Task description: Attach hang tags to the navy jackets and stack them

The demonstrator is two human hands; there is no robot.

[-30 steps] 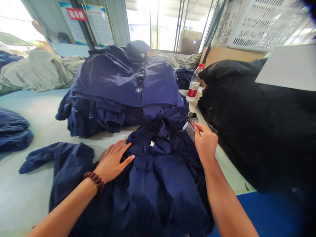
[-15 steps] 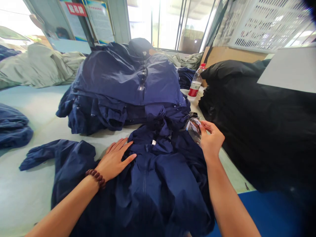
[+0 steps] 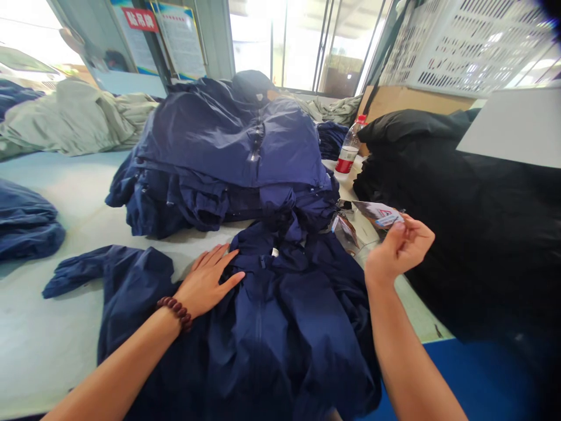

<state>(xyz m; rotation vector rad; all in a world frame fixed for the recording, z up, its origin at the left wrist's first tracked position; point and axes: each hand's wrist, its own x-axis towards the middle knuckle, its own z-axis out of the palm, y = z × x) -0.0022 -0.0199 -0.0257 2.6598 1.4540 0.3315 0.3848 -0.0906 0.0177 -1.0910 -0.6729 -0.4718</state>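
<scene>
Left hand [image 3: 204,286] on jacket [image 3: 284,321] (navy), right hand [image 3: 404,248] — tag [image 3: 380,214] pinched

Tag [image 3: 378,214] seems too blurred to read

This looks to me like a garment workshop. The pale worktable [image 3: 92,213] carries clothing in bulk: one navy jacket [image 3: 293,310] laid out at the near side, a thick navy pile [image 3: 205,140] beyond it, grey-green cloth [image 3: 79,117] at the far left, a big black stack [image 3: 460,234] on the right. Printed notices [image 3: 183,44] and a red sign [image 3: 140,20] are up at the far left; a white slotted crate [image 3: 464,47] stands above brown cardboard [image 3: 416,100] at the far right.
</scene>
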